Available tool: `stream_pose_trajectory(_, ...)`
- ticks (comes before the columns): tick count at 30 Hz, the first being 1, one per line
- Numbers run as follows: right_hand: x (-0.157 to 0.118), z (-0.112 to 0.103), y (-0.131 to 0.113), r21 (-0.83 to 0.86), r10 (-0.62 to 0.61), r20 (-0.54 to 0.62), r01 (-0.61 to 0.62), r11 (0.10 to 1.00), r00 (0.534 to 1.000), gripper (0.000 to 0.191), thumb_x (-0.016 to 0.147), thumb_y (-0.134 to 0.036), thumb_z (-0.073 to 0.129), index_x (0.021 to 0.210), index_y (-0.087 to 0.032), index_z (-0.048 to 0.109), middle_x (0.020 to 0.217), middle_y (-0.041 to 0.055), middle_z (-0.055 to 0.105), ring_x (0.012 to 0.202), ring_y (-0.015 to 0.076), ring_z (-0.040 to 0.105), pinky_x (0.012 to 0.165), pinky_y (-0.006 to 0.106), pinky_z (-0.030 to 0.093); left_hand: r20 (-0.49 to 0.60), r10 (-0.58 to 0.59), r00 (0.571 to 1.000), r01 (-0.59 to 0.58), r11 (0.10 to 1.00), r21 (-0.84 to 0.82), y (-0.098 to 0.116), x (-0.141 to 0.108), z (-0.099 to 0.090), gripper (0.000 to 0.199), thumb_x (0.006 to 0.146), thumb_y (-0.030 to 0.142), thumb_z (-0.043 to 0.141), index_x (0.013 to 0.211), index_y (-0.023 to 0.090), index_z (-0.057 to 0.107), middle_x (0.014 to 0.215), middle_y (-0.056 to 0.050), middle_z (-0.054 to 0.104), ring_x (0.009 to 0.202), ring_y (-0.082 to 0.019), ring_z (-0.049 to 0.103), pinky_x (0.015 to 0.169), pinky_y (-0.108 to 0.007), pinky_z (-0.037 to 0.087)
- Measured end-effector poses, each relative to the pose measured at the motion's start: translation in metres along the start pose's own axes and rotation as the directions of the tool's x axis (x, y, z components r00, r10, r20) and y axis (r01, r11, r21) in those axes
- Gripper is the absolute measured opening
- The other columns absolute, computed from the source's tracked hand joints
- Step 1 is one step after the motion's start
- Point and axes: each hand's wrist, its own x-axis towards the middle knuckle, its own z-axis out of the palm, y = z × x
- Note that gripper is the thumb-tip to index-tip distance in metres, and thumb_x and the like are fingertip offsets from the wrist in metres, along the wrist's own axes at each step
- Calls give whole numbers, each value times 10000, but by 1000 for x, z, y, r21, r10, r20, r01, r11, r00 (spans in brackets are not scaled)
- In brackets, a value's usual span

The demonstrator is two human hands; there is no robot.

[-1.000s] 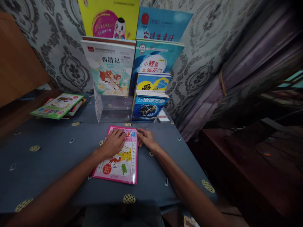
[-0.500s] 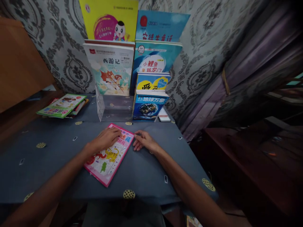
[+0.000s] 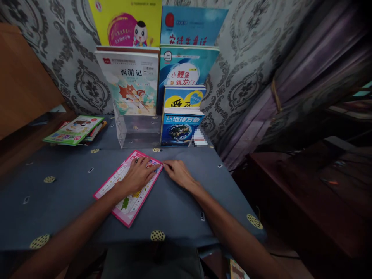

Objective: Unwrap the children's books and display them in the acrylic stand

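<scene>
A pink-bordered children's book (image 3: 131,211) lies at a slant on the table, its cover showing a maze-like picture and coloured characters. My left hand (image 3: 138,175) rests flat on the upper cover, fingers spread, and hides part of the title and picture. At the book's top right corner, my right hand (image 3: 179,174) has its thumb and forefinger pinched together on the edge, the other fingers curled under. Behind the book stands a clear acrylic rack (image 3: 139,131) with several upright books, among them a white-covered one (image 3: 132,83) and a blue one with a globe (image 3: 178,131).
A small stack of books with a green-edged cover (image 3: 75,130) lies at the back left of the grey-blue tablecloth (image 3: 72,209). Patterned wallpaper and a tied purple curtain (image 3: 258,112) are behind. A dark red cabinet (image 3: 290,193) stands at the right.
My left hand has slid right across the cover and flattened with fingers spread. My right hand's fingers have closed at the book's corner. The view has shifted slightly.
</scene>
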Motion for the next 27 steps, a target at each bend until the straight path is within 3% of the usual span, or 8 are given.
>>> stream_pose_trajectory(3, -3, -3, -6, -143, -14, 48, 21, 989, 999, 299, 997, -230, 466, 1072, -228, 756, 1053, 80, 773, 923, 220, 714, 754, 270, 462, -19, 0, 1000, 0, 1000, -3, -1, -1, 3, 427, 1018, 387, 384, 1425, 369, 510, 1285, -107, 563, 1198, -298, 478, 1016, -525, 382)
stream_pose_trajectory(7, -3, -4, -8, -248, -12, 70, 29, 968, 997, 287, 1006, -242, 476, 1090, -227, 750, 1030, 76, 764, 917, 209, 699, 742, 256, 437, -32, 5, 999, -5, 1000, 16, -2, -2, 5, 435, 1021, 404, 365, 1430, 364, 506, 1286, -107, 564, 1197, -296, 479, 1003, -513, 394)
stream_pose_trajectory(19, -3, 7, -14, -327, -28, 65, 48, 944, 997, 300, 1027, -284, 451, 1171, -200, 701, 1065, 85, 679, 880, 179, 645, 736, 252, 423, -86, -70, 994, 72, 997, 12, -17, 6, 15, 426, 1024, 415, 344, 1382, 339, 561, 1359, -107, 548, 1249, -298, 469, 1032, -519, 377)
stream_pose_trajectory(24, -11, 8, -27, -368, -69, 111, 105, 924, 991, 290, 1029, -279, 449, 1133, -189, 704, 1051, 92, 658, 888, 184, 630, 751, 267, 432, -65, -69, 996, 69, 998, 0, -23, 7, 16, 430, 1027, 409, 330, 1378, 328, 565, 1360, -97, 547, 1248, -285, 459, 1041, -508, 366)
stream_pose_trajectory(27, -28, 21, -45, -373, -181, 155, 227, 900, 971, 280, 1032, -286, 444, 1068, -181, 701, 1002, 87, 650, 873, 177, 621, 713, 262, 434, -32, -54, 998, 53, 999, -12, -25, 6, 14, 441, 1030, 404, 315, 1390, 320, 555, 1372, -96, 542, 1252, -282, 454, 1043, -500, 357)
